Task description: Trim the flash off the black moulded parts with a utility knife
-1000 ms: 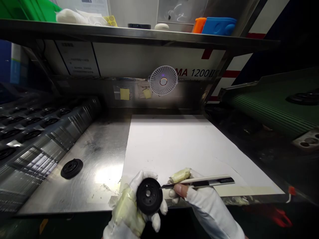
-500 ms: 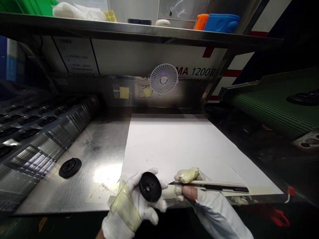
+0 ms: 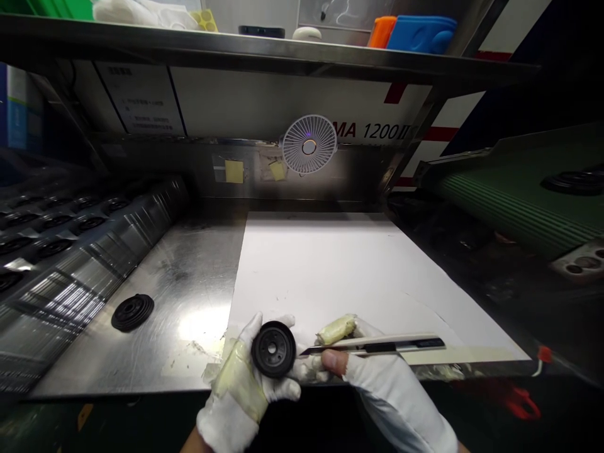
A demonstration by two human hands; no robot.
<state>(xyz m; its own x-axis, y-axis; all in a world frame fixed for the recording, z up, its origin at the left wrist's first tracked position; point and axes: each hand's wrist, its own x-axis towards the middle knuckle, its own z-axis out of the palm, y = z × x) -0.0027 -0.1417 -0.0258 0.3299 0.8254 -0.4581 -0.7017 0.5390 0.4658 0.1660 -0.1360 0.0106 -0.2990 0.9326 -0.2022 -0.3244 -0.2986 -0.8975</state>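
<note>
My left hand [image 3: 245, 387], in a white glove wrapped with yellowish tape, grips a round black rubber part [image 3: 274, 349] with a centre hole, its face turned toward me. My right hand [image 3: 358, 368], also gloved with a taped finger, pinches a slim white and black utility knife [image 3: 377, 345]. The knife's blade tip points left and sits right at the part's right edge. Both hands hover over the near edge of the white sheet [image 3: 340, 270].
A second black rubber part [image 3: 133, 311] lies on the steel bench [image 3: 189, 283] at left. Rows of black parts sit in a foil-like tray [image 3: 56, 245] further left. A small white fan [image 3: 309, 143] hangs at the back. At right runs a green conveyor [image 3: 519, 201].
The black part was turned in my left hand, showing its other face. My right hand drew the knife away to the right, then brought its tip back to the part's edge.
</note>
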